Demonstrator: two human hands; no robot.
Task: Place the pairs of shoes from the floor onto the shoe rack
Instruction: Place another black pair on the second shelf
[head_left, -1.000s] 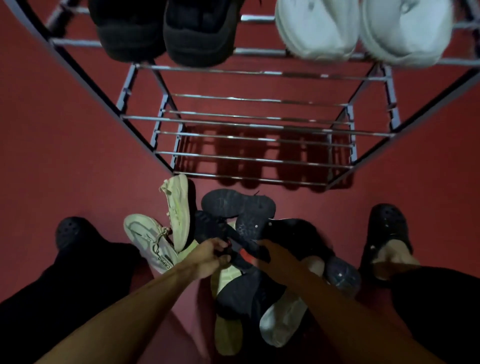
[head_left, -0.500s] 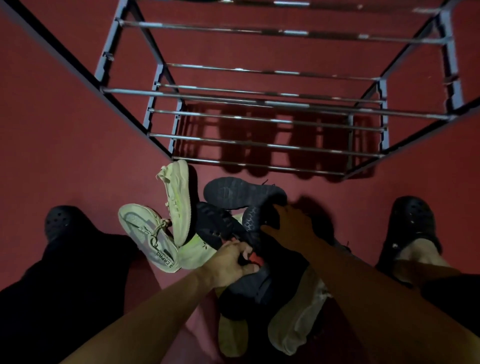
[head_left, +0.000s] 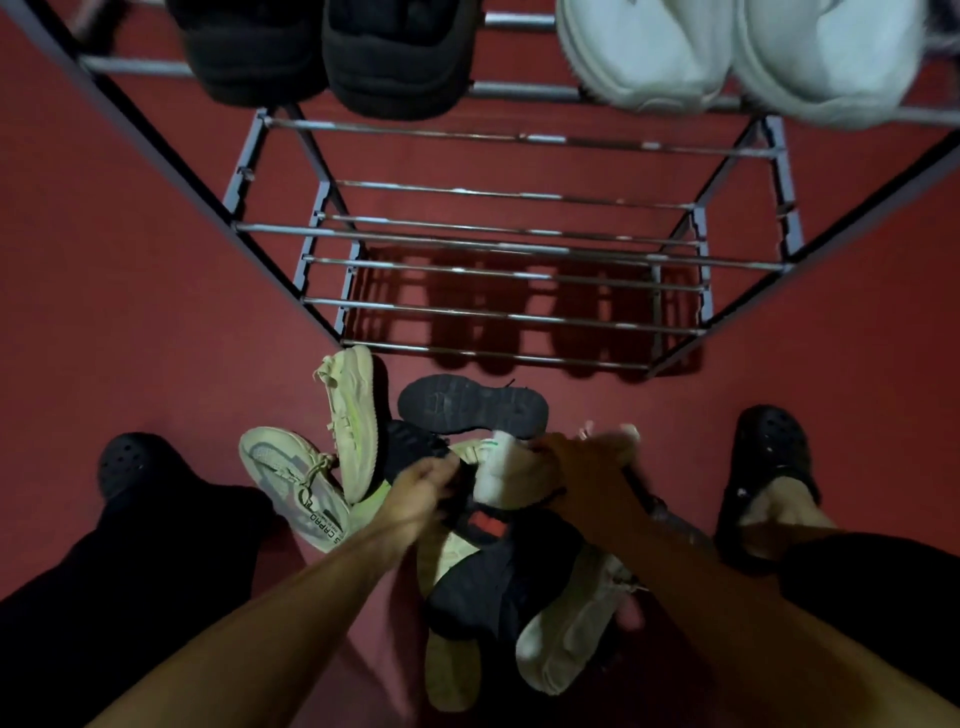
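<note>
**Right hand shifted onto a pale shoe**

Since half a second earlier, the right hand (head_left: 587, 457) had left the black shoe (head_left: 472, 402) and curled its grip round a pale shoe (head_left: 501, 470) in the floor pile. The left hand (head_left: 421, 493) gripped a dark shoe (head_left: 467, 519). The shoe rack (head_left: 519, 228) stood just beyond.

Red floor (head_left: 130, 260), chrome shoe rack (head_left: 498, 234) w/ black pair (head_left: 327, 47) & white pair (head_left: 727, 52); pale-yellow sneakers (head_left: 353, 415) below.
</note>
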